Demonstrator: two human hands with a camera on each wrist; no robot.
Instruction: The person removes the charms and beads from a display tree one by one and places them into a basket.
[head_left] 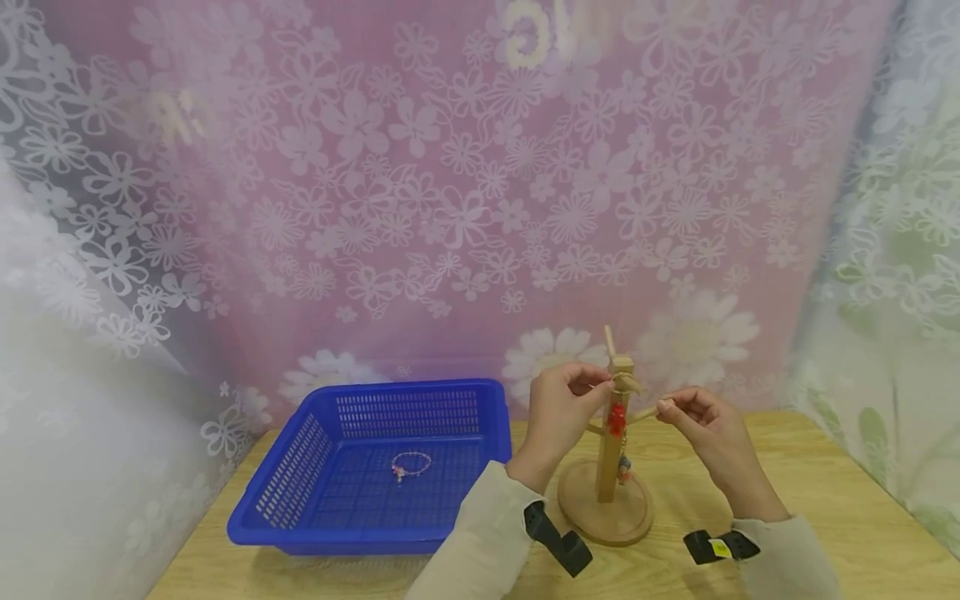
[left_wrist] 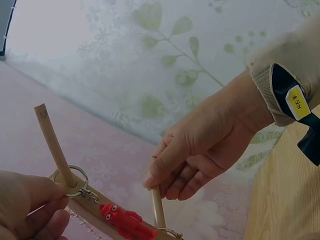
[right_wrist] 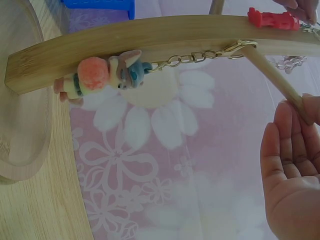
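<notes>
Two hands work at a wooden stand [head_left: 604, 479] at four o'clock in the head view, the left hand [head_left: 562, 408] covering part of its top, the right hand [head_left: 711, 433] pinching a peg [head_left: 642, 414] by its tip. A bracelet [head_left: 400, 472] lies in the blue basket [head_left: 360, 535] at seven o'clock.

Left wrist view: the left hand, cut off at eight o'clock, pinches a key ring [left_wrist: 86, 174] round another peg; its red figure [left_wrist: 127, 222] is cropped below.

Right wrist view: a small figure [right_wrist: 95, 74] hangs at ten o'clock; a pale beaded strand [right_wrist: 291, 63] is half hidden behind the post.

- Perforated blue basket [head_left: 330, 537]: open above.
- Left forearm [head_left: 491, 533]: over gap between basket and wooden stand [head_left: 600, 521].
- Passage: below peg [head_left: 643, 414], between post [head_left: 605, 475] and right hand [head_left: 708, 437].
</notes>
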